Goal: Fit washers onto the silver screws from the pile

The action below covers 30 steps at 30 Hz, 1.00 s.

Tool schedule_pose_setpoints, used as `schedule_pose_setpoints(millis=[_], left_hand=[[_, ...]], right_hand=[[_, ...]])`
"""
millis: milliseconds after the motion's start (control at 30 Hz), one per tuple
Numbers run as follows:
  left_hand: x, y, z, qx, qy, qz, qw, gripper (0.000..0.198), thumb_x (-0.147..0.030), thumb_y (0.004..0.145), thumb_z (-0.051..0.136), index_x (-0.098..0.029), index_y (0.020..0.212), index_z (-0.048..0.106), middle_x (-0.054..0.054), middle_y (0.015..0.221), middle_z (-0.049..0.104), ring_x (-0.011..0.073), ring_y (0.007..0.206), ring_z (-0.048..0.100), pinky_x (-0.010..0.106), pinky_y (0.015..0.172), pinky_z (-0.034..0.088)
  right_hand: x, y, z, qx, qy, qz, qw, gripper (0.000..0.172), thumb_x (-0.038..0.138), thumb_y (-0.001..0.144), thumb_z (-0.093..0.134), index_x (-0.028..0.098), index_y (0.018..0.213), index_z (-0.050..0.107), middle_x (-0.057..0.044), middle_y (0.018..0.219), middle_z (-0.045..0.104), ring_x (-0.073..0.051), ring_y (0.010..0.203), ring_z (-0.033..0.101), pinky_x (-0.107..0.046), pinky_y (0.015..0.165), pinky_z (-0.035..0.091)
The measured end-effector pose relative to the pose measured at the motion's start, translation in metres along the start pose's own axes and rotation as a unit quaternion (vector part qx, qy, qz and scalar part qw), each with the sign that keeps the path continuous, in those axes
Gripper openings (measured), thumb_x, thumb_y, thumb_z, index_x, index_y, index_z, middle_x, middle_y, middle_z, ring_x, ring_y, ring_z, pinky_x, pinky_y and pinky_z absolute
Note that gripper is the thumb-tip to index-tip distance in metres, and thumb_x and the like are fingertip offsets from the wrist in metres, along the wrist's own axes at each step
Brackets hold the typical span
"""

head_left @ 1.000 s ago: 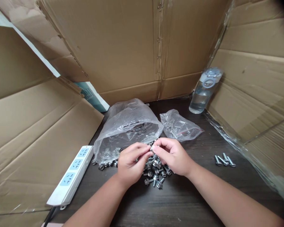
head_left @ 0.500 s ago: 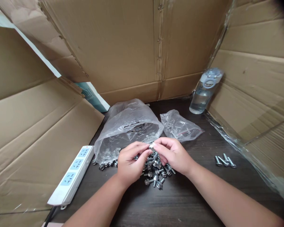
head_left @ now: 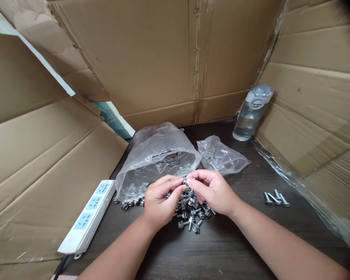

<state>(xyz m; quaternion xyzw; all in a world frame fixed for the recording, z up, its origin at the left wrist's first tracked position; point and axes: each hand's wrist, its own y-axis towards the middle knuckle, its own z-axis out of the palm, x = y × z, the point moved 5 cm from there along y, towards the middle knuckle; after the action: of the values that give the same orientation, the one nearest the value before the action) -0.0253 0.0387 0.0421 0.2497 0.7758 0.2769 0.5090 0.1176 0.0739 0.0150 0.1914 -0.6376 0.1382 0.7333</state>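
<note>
My left hand (head_left: 162, 202) and my right hand (head_left: 212, 191) meet over the pile, fingertips closed on a small silvery bolt (head_left: 185, 181). Fingers cover most of that bolt, so its full shape is hidden. Under and in front of the hands lies a heap of loose bolts (head_left: 196, 212), many with a flanged nut or washer on the shank. Just behind the hands, a large clear plastic bag (head_left: 154, 149) lies with its mouth facing me.
A smaller zip bag (head_left: 221, 157) with metal pieces lies behind my right hand. Several bolts (head_left: 276, 197) are grouped at the right. A water bottle (head_left: 249, 114) stands at the back right, a white power strip (head_left: 89, 212) at the left. Cardboard walls (head_left: 151, 58) surround the dark table (head_left: 221, 249).
My right thumb and fingers have shifted slightly on the small bolt, which shows a little differently between the fingertips. Both hands stay in the same place.
</note>
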Motion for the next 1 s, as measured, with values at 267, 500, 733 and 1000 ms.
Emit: schedule_pose_setpoints(millis=[267,500,733,1000], left_hand=[[-0.003,0.002,-0.002,-0.008,0.021,0.01,1.0,0.017,-0.005,0.079,0.07,-0.018,0.089,0.073,0.003,0.08,0.071,0.0114,0.069,0.068,0.021,0.065,0.056],[-0.002,0.004,0.005,0.038,0.096,0.025,0.994,0.007,-0.01,0.081,0.07,-0.014,0.086,0.073,0.005,0.078,0.071,0.0106,0.063,0.065,0.018,0.055,0.051],[0.02,-0.002,0.012,0.077,0.172,-0.035,0.981,0.013,-0.018,0.082,0.069,-0.017,0.095,0.072,0.004,0.086,0.07,0.0064,0.052,0.054,0.02,0.053,0.048],[0.016,-0.002,0.013,0.116,0.2,-0.055,0.971,0.013,-0.017,0.086,0.061,-0.017,0.076,0.069,0.001,0.068,0.064,0.0103,0.059,0.056,0.02,0.055,0.042]], right_hand=[[0.0,0.003,-0.004,-0.017,0.027,-0.003,0.999,0.027,0.04,0.088,0.06,0.014,0.082,0.062,0.007,0.046,0.045,-0.007,0.038,0.041,-0.02,0.04,0.034],[-0.006,0.009,-0.019,-0.13,0.046,-0.014,0.99,0.029,0.042,0.085,0.065,0.016,0.074,0.06,0.008,0.043,0.04,-0.007,0.035,0.038,-0.021,0.038,0.034],[-0.003,0.006,-0.022,-0.169,0.046,-0.029,0.984,0.03,0.042,0.083,0.066,0.016,0.071,0.058,0.008,0.045,0.04,-0.007,0.036,0.038,-0.021,0.037,0.031],[-0.001,0.007,-0.024,-0.178,0.008,-0.056,0.982,0.03,0.043,0.085,0.064,0.016,0.071,0.059,0.007,0.046,0.039,-0.008,0.04,0.038,-0.023,0.041,0.03]])
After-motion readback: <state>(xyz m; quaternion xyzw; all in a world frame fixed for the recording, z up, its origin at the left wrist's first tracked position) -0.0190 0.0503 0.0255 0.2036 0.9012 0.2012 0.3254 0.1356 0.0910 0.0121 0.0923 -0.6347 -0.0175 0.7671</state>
